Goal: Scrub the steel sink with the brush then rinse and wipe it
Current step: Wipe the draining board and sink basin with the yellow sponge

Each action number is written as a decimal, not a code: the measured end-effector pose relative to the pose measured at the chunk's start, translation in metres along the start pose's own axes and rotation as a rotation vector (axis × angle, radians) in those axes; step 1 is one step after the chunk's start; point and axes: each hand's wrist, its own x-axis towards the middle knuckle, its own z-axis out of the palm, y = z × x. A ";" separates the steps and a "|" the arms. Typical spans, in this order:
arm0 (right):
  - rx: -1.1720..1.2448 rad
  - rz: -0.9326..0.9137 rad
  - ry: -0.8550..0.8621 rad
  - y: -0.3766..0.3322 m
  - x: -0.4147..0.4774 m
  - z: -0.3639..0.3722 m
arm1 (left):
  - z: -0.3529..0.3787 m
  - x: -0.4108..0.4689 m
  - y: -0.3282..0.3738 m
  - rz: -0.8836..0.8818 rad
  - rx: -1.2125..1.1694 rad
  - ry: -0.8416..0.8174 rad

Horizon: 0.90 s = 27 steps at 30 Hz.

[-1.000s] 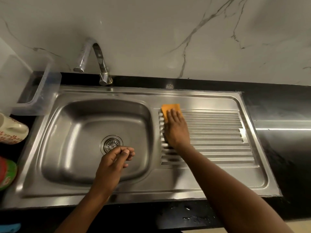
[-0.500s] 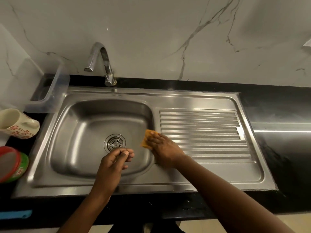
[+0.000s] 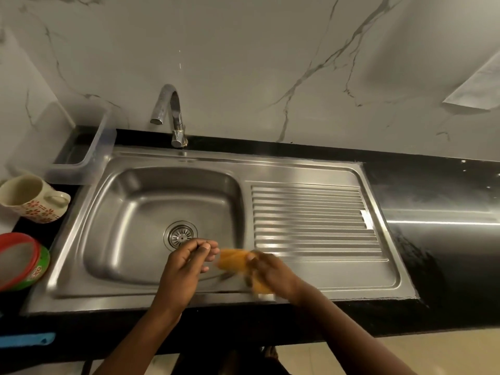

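From the head camera I see the steel sink (image 3: pixel 151 290) set in a black counter (image 3: pixel 446 212), its basin on the left with the drain (image 3: pixel 180 236) in the middle, the ridged draining board (image 3: pixel 313 220) on the right and the tap (image 3: pixel 173 117) at the far edge. My right hand (image 3: pixel 270 269) is blurred at the near rim between basin and draining board, fingers closed around an orange cloth (image 3: pixel 232 262) that sticks out to the left. My left hand (image 3: pixel 186 269) hovers just left of it over the basin's near side, fingers curled loosely together with thumb touching fingertips, holding nothing I can make out; a mug (image 3: pixel 29 198) stands on the left.
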 end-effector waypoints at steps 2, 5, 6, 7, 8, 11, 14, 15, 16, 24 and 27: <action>0.311 0.059 0.248 -0.006 -0.006 -0.020 | -0.003 -0.001 0.000 0.000 -0.012 -0.001; 0.730 0.068 0.459 0.011 -0.003 -0.061 | -0.010 -0.003 -0.003 0.003 -0.049 -0.005; 0.858 0.073 0.472 0.018 -0.001 -0.073 | -0.012 -0.005 -0.003 0.005 -0.058 -0.003; 0.959 0.096 0.483 0.024 0.001 -0.083 | -0.014 -0.006 -0.005 0.005 -0.068 -0.003; 1.015 0.120 0.483 0.030 0.003 -0.092 | -0.015 -0.007 -0.006 0.004 -0.074 -0.005; 0.796 0.163 0.572 0.034 0.009 -0.101 | -0.021 -0.008 -0.010 0.005 -0.079 -0.013; -0.072 0.109 0.804 0.047 0.017 -0.113 | -0.025 -0.005 -0.012 0.001 -0.065 -0.005; -0.309 0.056 0.812 0.051 0.018 -0.120 | -0.026 -0.003 -0.013 -0.004 -0.062 0.002; -0.491 0.028 0.733 0.057 0.021 -0.127 | -0.027 -0.001 -0.014 -0.013 -0.059 0.010; -1.027 0.148 0.310 0.093 0.036 -0.110 | -0.028 0.004 -0.017 -0.039 -0.047 0.088; -0.954 0.157 0.416 0.077 0.051 -0.081 | -0.024 0.004 -0.017 -0.053 -0.061 0.116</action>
